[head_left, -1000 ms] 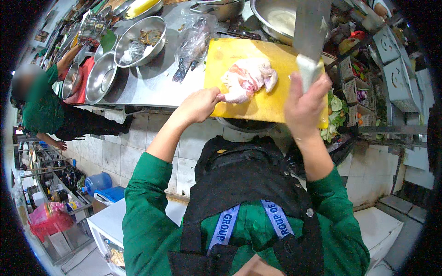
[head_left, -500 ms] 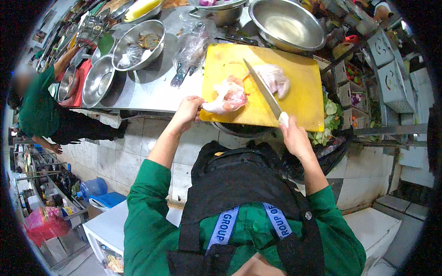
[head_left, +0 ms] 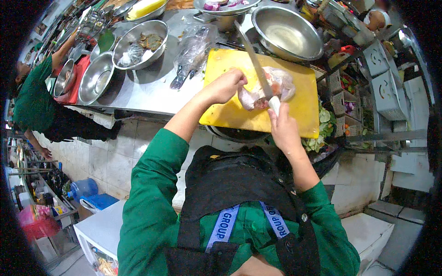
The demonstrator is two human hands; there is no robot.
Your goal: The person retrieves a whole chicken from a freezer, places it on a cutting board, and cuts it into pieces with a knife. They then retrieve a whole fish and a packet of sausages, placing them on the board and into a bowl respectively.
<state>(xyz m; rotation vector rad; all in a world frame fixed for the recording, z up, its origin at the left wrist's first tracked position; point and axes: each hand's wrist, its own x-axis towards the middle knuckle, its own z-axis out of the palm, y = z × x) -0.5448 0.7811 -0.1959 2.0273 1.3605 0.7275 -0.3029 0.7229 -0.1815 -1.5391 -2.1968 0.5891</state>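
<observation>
On the yellow cutting board point(head_left: 225, 115) lie two pieces of raw chicken. My left hand point(head_left: 228, 86) is closed on the tip of the nearer piece, a chicken leg point(head_left: 248, 98). Its cut, reddish end points right and toward me. The other chicken piece point(head_left: 286, 85), pale-skinned, rests just beyond and to the right, against or very near the leg. A long knife point(head_left: 254, 57) with a white handle is gripped in my right hand point(head_left: 284, 126). Its blade slants away to the left over the chicken; whether the edge touches the meat I cannot tell.
Beyond the board stand a large steel bowl point(head_left: 287, 34) and a pot topped by a colander with purple onion pieces point(head_left: 212, 6). A crumpled plastic bag point(head_left: 197, 48) and steel bowls point(head_left: 96, 80) lie left. Leafy greens point(head_left: 325, 131) sit right. A co-worker point(head_left: 39, 103) stands far left.
My left hand has carried the leg right and away from me, up against the other chicken piece, turning it. The knife has swung more upright, its handle now beside the leg.
</observation>
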